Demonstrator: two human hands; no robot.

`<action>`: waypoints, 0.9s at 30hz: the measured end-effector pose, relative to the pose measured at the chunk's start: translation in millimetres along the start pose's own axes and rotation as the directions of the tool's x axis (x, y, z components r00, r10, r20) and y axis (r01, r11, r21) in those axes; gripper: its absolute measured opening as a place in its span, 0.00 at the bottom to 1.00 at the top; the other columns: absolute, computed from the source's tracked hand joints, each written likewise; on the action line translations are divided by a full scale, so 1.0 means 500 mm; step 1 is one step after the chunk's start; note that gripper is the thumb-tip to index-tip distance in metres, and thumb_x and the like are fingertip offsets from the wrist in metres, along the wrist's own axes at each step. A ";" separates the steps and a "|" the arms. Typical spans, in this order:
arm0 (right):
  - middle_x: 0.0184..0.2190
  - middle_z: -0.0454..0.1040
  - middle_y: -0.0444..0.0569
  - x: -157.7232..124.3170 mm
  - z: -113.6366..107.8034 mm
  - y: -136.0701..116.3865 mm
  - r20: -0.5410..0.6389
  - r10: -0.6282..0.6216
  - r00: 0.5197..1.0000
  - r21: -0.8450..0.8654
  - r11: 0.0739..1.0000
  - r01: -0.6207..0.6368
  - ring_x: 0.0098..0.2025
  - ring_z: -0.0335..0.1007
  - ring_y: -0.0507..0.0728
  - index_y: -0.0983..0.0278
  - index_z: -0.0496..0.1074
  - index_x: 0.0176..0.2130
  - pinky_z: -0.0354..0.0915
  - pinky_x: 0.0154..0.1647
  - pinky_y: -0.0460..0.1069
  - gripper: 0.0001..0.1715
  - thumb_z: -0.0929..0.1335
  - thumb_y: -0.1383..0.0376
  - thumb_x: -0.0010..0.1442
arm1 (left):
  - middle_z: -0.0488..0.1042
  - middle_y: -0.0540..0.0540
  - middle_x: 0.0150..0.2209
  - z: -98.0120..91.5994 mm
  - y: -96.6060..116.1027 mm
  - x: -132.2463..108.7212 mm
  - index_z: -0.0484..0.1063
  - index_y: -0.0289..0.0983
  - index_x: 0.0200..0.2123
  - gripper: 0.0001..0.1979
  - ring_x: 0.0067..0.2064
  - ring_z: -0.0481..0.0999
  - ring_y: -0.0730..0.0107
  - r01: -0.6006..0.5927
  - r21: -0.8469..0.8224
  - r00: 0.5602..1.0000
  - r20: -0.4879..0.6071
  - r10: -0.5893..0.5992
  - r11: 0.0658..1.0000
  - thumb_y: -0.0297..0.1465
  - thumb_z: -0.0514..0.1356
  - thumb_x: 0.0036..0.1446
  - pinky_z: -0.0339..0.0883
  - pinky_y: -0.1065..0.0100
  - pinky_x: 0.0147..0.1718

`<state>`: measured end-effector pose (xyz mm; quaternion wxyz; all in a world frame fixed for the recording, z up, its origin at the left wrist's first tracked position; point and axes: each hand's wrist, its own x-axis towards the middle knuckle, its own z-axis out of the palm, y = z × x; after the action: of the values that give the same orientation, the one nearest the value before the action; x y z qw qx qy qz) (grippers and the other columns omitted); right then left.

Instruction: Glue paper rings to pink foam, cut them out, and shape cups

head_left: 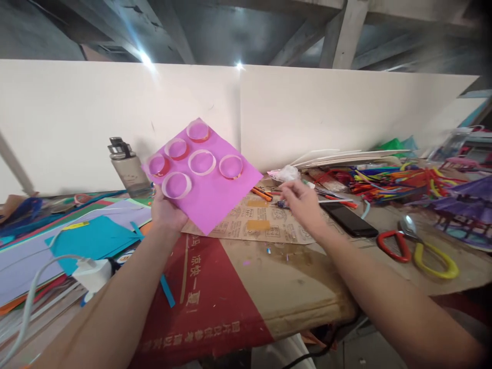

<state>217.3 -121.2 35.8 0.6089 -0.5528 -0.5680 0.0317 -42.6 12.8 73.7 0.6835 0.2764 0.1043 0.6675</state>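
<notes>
My left hand [169, 210] grips the left corner of a purple paper sheet [215, 205], held up and tilted above the table. Several pale paper rings stand on the sheet, some with red patterned sides; one ring [202, 162] sits near its middle. To the right of the sheet, my right hand [302, 202] is low over the brown printed paper [226, 230], its thumb and fingers drawn together. A small dark item shows by those fingertips, too unclear to name. Beyond that hand lies a crumpled white plastic bag [288, 173].
A black phone [348, 218] and scissors with red and yellow handles [436, 260] lie at right. Colorful pipe cleaners [384, 182] are heaped behind. On the left are a grey bottle [128, 171], blue paper [94, 238] and a white charger [92, 274]. White boards stand behind.
</notes>
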 end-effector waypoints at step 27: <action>0.28 0.74 0.53 -0.039 -0.206 -0.019 0.082 0.124 0.989 -0.808 0.589 -0.007 0.26 0.67 0.57 0.61 0.69 0.30 0.56 0.28 0.51 0.07 0.64 0.60 0.55 | 0.79 0.44 0.42 -0.031 -0.025 -0.001 0.73 0.38 0.47 0.20 0.49 0.75 0.61 0.183 -0.046 0.981 -0.063 -0.186 0.982 0.43 0.53 0.60 0.64 0.57 0.54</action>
<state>279.6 -203.3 56.1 0.2535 -0.7854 -0.5385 -0.1703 -39.9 16.6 54.4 0.7441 0.2294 0.1389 0.6119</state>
